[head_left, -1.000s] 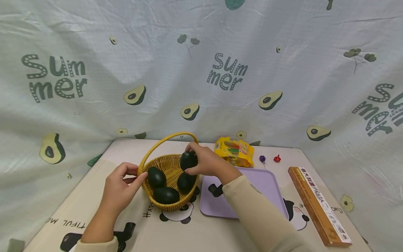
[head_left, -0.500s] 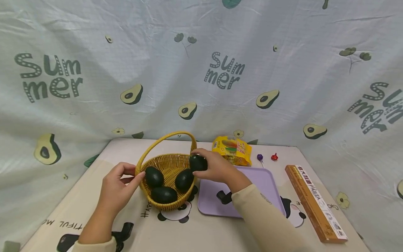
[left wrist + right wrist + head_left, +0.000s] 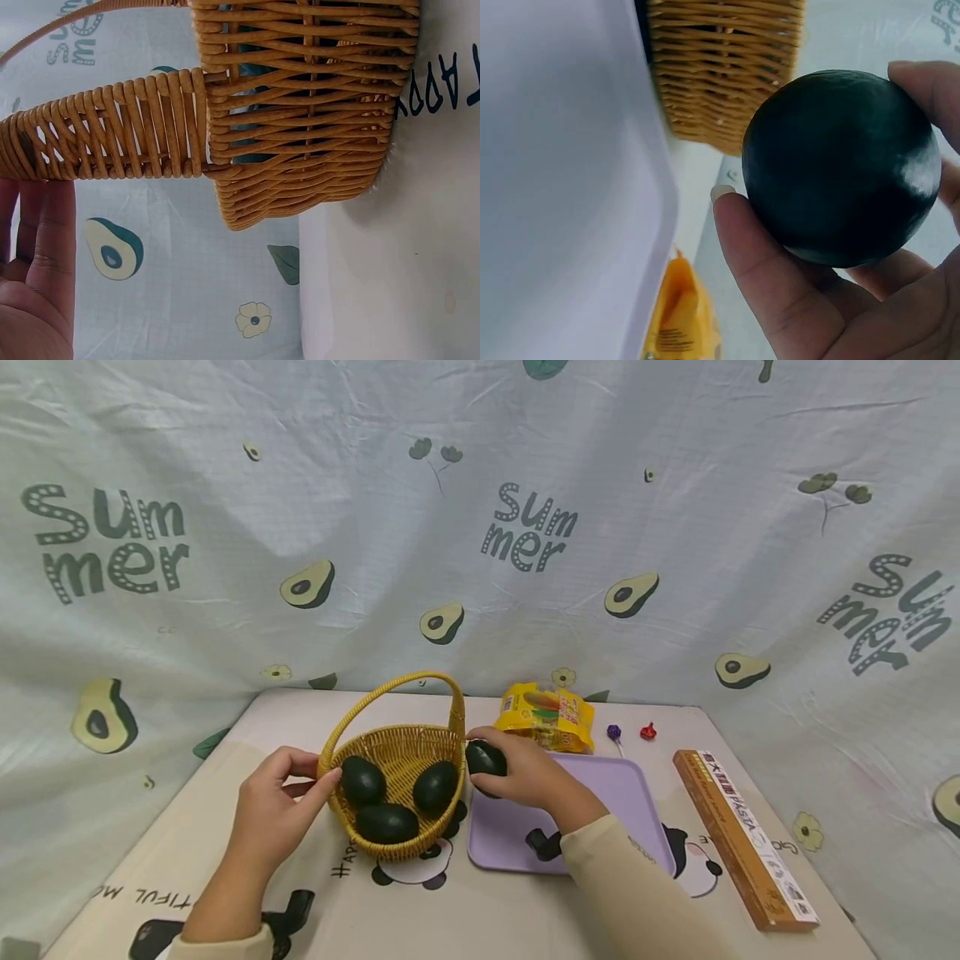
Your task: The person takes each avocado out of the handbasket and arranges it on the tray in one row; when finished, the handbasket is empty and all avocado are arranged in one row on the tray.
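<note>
My right hand (image 3: pixel 534 778) holds a dark green avocado (image 3: pixel 486 758) between thumb and fingers, over the back left corner of the lilac tray (image 3: pixel 592 772). In the right wrist view this avocado (image 3: pixel 841 169) looks round and glossy. The yellow wicker basket (image 3: pixel 408 745) stands to the left of the tray, with three more avocados inside, one at the left (image 3: pixel 363 781), one at the front (image 3: pixel 387 823) and one at the right (image 3: pixel 435 787). At its left side my left hand (image 3: pixel 273 810) pinches the base of the basket's handle (image 3: pixel 112 131).
A yellow snack bag (image 3: pixel 547 717) lies behind the tray. Next to it are a purple lollipop (image 3: pixel 614 732) and a small red-wrapped sweet (image 3: pixel 648 731). A long pasta box (image 3: pixel 742 839) lies at the right. A printed curtain (image 3: pixel 375 527) hangs at the table's back edge.
My right hand has lifted the avocado out of the basket and carried it right, past the rim to the tray's corner. The left hand keeps its hold on the handle. The head view has shifted slightly.
</note>
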A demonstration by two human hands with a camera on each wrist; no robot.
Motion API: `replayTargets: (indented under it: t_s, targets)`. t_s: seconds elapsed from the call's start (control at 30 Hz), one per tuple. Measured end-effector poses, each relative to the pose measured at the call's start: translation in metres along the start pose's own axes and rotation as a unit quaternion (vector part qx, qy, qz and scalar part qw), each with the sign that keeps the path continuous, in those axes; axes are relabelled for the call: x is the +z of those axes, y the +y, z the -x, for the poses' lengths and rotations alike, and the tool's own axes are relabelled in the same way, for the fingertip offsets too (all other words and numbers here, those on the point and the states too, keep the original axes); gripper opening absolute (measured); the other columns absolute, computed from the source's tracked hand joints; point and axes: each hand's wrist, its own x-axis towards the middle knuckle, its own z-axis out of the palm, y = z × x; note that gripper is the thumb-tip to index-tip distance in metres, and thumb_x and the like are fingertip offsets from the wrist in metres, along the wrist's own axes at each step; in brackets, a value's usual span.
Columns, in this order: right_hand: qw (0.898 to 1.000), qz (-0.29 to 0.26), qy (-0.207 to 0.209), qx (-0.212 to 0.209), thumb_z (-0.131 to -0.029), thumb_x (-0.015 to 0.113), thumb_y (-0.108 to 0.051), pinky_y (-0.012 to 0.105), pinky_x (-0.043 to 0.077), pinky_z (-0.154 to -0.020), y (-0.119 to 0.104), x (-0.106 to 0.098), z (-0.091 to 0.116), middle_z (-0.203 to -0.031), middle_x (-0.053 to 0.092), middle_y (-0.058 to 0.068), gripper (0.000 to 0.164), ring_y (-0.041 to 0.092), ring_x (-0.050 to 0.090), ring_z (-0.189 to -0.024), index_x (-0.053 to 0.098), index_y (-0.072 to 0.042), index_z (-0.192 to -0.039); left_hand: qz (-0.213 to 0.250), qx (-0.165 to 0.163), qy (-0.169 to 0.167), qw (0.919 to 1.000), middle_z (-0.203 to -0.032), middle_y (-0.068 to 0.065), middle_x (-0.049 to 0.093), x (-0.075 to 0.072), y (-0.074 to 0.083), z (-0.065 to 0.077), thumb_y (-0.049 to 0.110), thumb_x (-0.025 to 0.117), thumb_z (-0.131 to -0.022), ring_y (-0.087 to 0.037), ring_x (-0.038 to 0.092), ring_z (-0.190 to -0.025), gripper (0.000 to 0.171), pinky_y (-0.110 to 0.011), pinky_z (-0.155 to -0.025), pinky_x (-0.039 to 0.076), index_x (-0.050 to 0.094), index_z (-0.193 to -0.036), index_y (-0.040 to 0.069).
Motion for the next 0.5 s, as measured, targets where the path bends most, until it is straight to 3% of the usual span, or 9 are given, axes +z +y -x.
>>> replayTargets:
  t_s: [0.17,0.37,0.5]
  targets:
    - [1.000,-0.021,0.003,0.015,-0.093,0.076,-0.035,0.043,0.055,-0.099,0.007,0.004,0.005,-0.138,0.062,-0.004,0.055,0.018,0.060,-0.111,0.056,-0.029,-0.144,-0.001,0.004,0.004,1.0000,-0.099,-0.004,0.069,-0.001,-0.001,0.000,0.013,0.082,-0.088,0.009,0.056,-0.090,0.025,0.000,-0.076,0.049,0.064,-0.104,0.007]
    - [0.998,-0.037,-0.018,0.055,-0.081,0.082,-0.021,0.041,0.054,-0.094,0.017,0.010,0.010,-0.147,0.056,0.000,0.081,0.022,0.056,-0.109,0.047,-0.038,-0.152,0.011,0.009,0.004,0.9999,-0.099,-0.006,0.069,-0.001,0.000,0.000,0.012,0.082,-0.088,0.008,0.057,-0.090,0.024,-0.001,-0.075,0.049,0.065,-0.104,0.005]
    - [0.997,-0.030,-0.028,0.070,-0.078,0.084,-0.017,0.043,0.054,-0.095,0.022,0.014,0.012,-0.145,0.057,0.003,0.089,0.022,0.056,-0.109,0.043,-0.035,-0.155,0.010,0.012,0.004,0.9999,-0.099,-0.004,0.069,-0.001,0.000,0.000,0.011,0.083,-0.088,0.008,0.057,-0.090,0.025,-0.001,-0.076,0.050,0.064,-0.104,0.006]
